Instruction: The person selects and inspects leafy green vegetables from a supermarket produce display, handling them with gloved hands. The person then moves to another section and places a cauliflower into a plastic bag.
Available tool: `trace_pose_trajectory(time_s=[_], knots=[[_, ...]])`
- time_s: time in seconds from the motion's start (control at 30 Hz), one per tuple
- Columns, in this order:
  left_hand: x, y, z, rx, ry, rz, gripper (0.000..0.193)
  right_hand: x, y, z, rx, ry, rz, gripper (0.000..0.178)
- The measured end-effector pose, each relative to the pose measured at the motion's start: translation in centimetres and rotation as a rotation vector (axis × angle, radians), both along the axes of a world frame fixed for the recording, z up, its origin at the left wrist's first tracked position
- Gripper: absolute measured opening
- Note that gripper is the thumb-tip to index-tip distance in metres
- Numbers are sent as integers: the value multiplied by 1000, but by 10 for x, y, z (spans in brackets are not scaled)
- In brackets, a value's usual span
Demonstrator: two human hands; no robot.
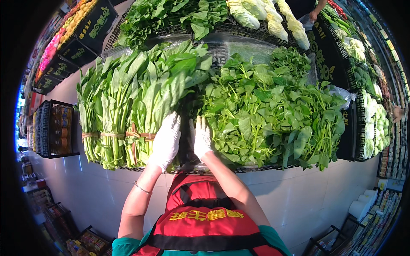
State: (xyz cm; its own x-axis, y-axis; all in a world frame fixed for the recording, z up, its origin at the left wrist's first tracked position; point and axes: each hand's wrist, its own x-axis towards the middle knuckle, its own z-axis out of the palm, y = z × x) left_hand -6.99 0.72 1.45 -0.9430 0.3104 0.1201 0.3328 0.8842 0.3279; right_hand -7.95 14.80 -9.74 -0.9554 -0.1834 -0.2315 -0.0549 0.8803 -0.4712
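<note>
Both my hands wear thin white gloves. My left hand (165,143) lies with fingers stretched out along the right side of the tied bundles of long-leaf greens (147,85). These bundles stand in a row, leaves pointing away from me, with brown ties (141,135) around the stems. To the right, my right hand (200,138) rests with fingers extended at the left edge of a heap of loose leafy greens (256,111). A narrow dark gap separates the two hands. Neither hand grips anything that I can see.
Behind the greens lie darker leafy greens (175,19) and pale napa cabbages (256,15) in black crates. A crate of bottles (60,128) stands on the left. Stacked vegetables (373,123) line the right side. Another person's hand (314,16) shows at the upper right.
</note>
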Motion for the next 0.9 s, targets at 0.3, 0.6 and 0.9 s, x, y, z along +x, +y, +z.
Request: trace_pose_trajectory(time_s=[0.3,0.6,0.9], knots=[[0,23,-40,191,-166,-14,53,-28,19,-21,127,-69,-124,39],[1,27,-46,574,-257,-53,49,-7,66,50,-955,107,-511,63],[-5,75,-43,1705,-1231,61,65,21,97,107,-973,-46,-288,66]])
